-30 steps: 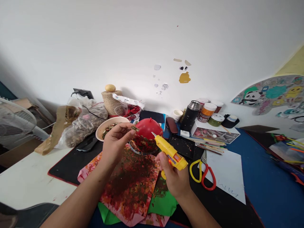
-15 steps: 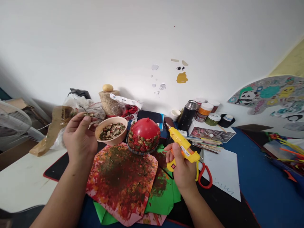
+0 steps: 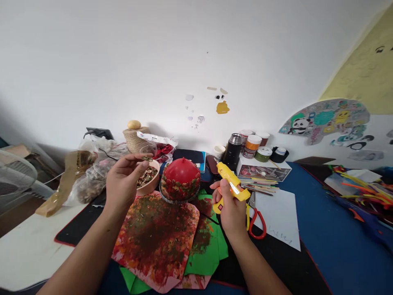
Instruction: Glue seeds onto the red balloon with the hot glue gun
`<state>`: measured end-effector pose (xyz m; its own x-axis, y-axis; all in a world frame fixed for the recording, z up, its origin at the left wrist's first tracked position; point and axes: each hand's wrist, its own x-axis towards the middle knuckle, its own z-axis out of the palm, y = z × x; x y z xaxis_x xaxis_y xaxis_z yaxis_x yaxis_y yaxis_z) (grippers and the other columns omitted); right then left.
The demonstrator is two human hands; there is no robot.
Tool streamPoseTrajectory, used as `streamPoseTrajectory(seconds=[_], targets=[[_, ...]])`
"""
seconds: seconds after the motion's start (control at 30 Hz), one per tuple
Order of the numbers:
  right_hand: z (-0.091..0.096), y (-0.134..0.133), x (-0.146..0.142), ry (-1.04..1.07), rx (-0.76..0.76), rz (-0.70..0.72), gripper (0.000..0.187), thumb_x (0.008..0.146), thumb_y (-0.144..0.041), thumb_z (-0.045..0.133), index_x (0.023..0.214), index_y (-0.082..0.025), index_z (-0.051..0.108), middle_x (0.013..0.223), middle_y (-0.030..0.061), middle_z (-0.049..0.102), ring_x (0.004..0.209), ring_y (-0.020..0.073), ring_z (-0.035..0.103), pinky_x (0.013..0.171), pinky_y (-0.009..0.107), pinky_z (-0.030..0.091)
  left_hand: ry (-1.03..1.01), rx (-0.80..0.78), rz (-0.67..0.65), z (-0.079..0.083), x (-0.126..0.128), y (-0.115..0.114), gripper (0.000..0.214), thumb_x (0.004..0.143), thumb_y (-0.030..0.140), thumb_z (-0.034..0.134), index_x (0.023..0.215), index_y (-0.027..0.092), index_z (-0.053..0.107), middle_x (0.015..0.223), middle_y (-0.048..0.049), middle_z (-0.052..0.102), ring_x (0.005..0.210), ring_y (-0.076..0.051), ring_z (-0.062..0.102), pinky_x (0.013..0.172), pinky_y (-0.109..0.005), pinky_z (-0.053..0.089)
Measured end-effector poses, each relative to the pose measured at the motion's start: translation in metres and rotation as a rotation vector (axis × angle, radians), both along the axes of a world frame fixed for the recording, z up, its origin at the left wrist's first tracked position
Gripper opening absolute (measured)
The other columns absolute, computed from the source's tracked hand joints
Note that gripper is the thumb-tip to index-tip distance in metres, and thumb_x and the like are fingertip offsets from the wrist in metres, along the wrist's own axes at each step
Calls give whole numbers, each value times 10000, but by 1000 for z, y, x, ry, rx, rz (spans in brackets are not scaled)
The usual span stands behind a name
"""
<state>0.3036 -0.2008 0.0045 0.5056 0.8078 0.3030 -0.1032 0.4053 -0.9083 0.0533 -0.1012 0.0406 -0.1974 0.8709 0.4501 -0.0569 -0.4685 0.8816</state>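
A red balloon stands upright in a small dish, its lower half covered with glued bean-like pieces. My left hand is raised left of it, fingers pinched on a small piece above a pale bowl of such pieces. My right hand grips a yellow glue gun right of the balloon, nozzle pointing up and left, apart from the balloon.
Paint-smeared paper over green sheets lies under my arms. Scissors and white paper lie at right. Behind stand a twine spool, plastic bags, a black flask, paint jars and a fan at far left.
My left hand went from the balloon out to the left, then came back over the bowl with a piece pinched. My right hand drew the glue gun back from the balloon.
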Motion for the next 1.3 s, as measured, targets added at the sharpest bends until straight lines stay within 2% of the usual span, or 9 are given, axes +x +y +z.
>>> streamPoseTrajectory(seconds=[0.13, 0.27, 0.47, 0.6, 0.7, 0.8, 0.93, 1.1, 1.3], targets=[[0, -2, -2, 10, 8, 28, 576, 952, -736, 736, 774, -188, 747, 563, -32, 562, 497, 133, 549, 496, 260, 439, 31, -17, -15, 6, 3, -5, 368, 744, 448, 944, 1001, 246, 776, 954, -49, 818, 905, -262, 782, 834, -395, 651], [-1, -1, -1, 22, 10, 43, 579, 949, -742, 737, 787, -186, 754, 571, -30, 570, 495, 127, 540, 488, 254, 432, 216, 12, -14, 5, 6, -15, 312, 820, 437, 900, 1036, 239, 792, 998, -53, 823, 898, -247, 777, 826, -366, 636], [0, -2, -2, 9, -46, 59, 619, 923, -785, 734, 803, -179, 768, 547, -46, 525, 483, 115, 532, 454, 221, 406, 670, 315, -12, 4, 23, -27, 124, 965, 337, 770, 1037, 240, 798, 1053, -51, 819, 986, -243, 764, 901, -372, 598], [2, -3, -4, 15, -49, 70, 622, 918, -789, 735, 806, -178, 768, 551, -41, 538, 489, 115, 547, 451, 209, 414, 840, 529, 0, 11, 40, -26, 87, 1014, 233, 712, 1051, 242, 791, 968, -20, 829, 895, -203, 759, 834, -329, 580], [3, -4, -5, 17, -54, 78, 619, 916, -785, 740, 803, -177, 769, 540, -42, 532, 481, 112, 534, 441, 206, 401, 936, 640, 9, 13, 49, -24, 119, 1034, 187, 686, 1073, 238, 785, 983, -29, 835, 885, -198, 753, 836, -333, 563], [3, -4, -5, 17, -57, 80, 612, 921, -778, 739, 809, -178, 770, 546, -43, 530, 483, 111, 529, 433, 205, 383, 1067, 687, 41, 10, 53, -23, 96, 1049, 215, 683, 1093, 221, 768, 976, -50, 830, 870, -223, 739, 817, -363, 538], [1, -5, -5, 6, -60, 79, 589, 953, -751, 723, 840, -176, 783, 558, -40, 540, 488, 110, 530, 436, 203, 378, 1234, 755, 91, 8, 56, -24, 107, 1070, 218, 652, 1028, 211, 750, 927, -51, 810, 864, -245, 717, 814, -392, 505], [-2, -7, -7, -45, -55, 94, 564, 1001, -705, 688, 867, -173, 818, 563, -28, 563, 502, 121, 548, 468, 223, 403, 1338, 860, 78, 8, 62, -24, 113, 1068, 180, 645, 1028, 201, 748, 951, -42, 820, 892, -260, 698, 837, -419, 476], [0, -9, -7, -126, -39, 76, 562, 1027, -690, 654, 870, -181, 833, 562, -30, 555, 495, 123, 527, 482, 242, 401, 1426, 863, 75, 4, 67, -20, 153, 1078, 192, 614, 1024, 201, 757, 947, -55, 804, 927, -281, 677, 850, -446, 460]])
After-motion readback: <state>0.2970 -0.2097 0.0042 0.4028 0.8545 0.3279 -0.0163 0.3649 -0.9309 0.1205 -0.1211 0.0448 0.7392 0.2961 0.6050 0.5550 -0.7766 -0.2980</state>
